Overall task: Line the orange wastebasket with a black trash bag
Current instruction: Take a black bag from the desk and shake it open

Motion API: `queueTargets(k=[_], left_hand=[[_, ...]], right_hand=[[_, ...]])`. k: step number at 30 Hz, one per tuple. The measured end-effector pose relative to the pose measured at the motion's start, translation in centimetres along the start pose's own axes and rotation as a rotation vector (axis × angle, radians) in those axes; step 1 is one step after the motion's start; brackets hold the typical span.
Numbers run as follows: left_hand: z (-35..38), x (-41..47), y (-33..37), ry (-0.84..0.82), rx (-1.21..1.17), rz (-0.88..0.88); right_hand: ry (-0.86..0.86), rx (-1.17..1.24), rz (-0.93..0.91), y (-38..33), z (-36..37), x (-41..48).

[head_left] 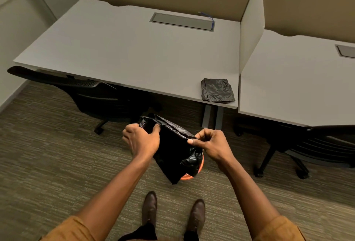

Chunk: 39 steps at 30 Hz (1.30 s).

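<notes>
A black trash bag (172, 150) hangs between my hands above the floor. My left hand (141, 141) grips its top left corner. My right hand (209, 144) pinches its top right edge between thumb and fingers. Below and behind the bag stands the orange wastebasket (187, 177); only a sliver of its orange rim shows at the bag's lower right, the rest is hidden by the bag. The bag's lower end hangs over the basket's opening.
A folded stack of black bags (217, 90) lies on the grey desk (124, 48) near its front right corner. Black office chairs stand at left (92, 95) and right (315, 144). My two brown shoes (172, 210) stand on the carpet just short of the basket.
</notes>
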State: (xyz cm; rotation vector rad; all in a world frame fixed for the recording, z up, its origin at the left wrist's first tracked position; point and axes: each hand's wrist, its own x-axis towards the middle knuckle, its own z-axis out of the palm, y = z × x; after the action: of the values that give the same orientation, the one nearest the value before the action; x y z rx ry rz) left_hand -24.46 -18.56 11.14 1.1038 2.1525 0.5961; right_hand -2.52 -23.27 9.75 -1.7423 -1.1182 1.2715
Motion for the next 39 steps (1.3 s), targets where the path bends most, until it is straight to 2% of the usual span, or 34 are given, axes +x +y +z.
queueTargets(k=[3,6,9,11,14,19,24,30,33,36,39], left_hand=[[0.9,-0.5,-0.2,-0.167,-0.149,-0.123],[0.7,-1.6,0.4,-0.404,-0.460,-0.288],[0.8,-1.9,0.5,-0.517,-0.539,-0.267],[1.4,-1.8,0.3,-0.489,-0.485,-0.197],[2.4,-1.3,-0.4,-0.463,-0.537,-0.237],[2.5,-0.1,-0.8,-0.452,-0.861,-0.424],[2.3,1.3,-1.5,-0.517,-1.056,-0.562],[2.6,2.3,-3.2,-0.516,-0.923,-0.613],[3.4,3.3,-3.7,-0.547,-0.905,-0.585],[3.9,4.5,-4.3,-0.550,-0.859,-0.538],[5.1,7.0,-6.1,-0.458,-0.794,-0.536]], right_hand=[[-0.011,0.084,-0.007,0.2,0.9,-0.3],[-0.057,0.090,-0.002,0.4,1.6,-0.3],[-0.087,0.079,-0.009,0.5,1.8,-0.4],[-0.102,0.090,-0.021,0.8,1.7,-0.6],[-0.051,0.160,0.014,1.3,1.5,-0.9],[0.264,0.324,0.182,3.5,1.0,-0.5],[0.455,0.614,0.418,6.4,-0.4,1.0],[0.390,0.937,0.642,9.7,-2.1,2.9],[0.389,1.041,0.720,11.2,-2.8,3.9],[0.435,1.046,0.756,12.2,-3.0,4.7],[0.512,1.008,0.833,13.3,-2.9,5.4]])
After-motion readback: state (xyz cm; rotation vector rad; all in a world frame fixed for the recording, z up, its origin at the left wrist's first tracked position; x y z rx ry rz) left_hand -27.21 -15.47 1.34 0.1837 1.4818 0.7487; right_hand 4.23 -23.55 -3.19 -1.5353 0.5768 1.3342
